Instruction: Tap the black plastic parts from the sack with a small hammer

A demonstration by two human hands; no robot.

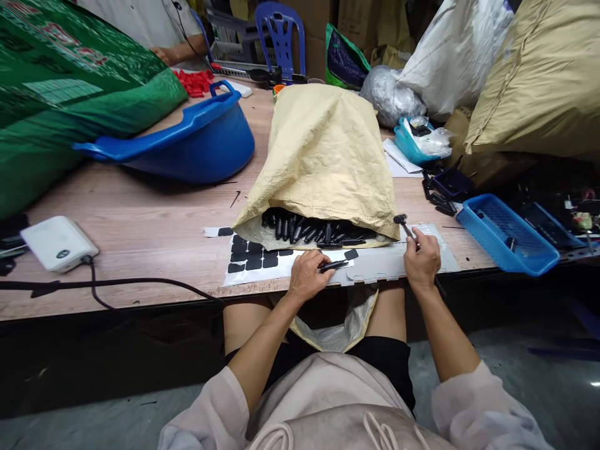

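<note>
My left hand [308,275] is closed around one end of a slim black pen-like piece [334,265], which lies low over the table's front edge and points right. In my right hand [423,257] is a small hammer, its dark head [400,219] raised up and to the left and its handle end showing below my wrist. Just beyond my hands lies a tan woven sack [328,156], its mouth towards me, with many similar black pieces [300,229] inside. A white sheet with black rounded-square stickers [253,256] lies left of my left hand.
A blue basin [187,144] and a green sack [70,94] fill the back left. A white box [60,244] with a cable sits at left. On the right stand a blue basket [509,234] and a teal basket [417,147]. Behind them, a person's hand [164,55] shows at far left.
</note>
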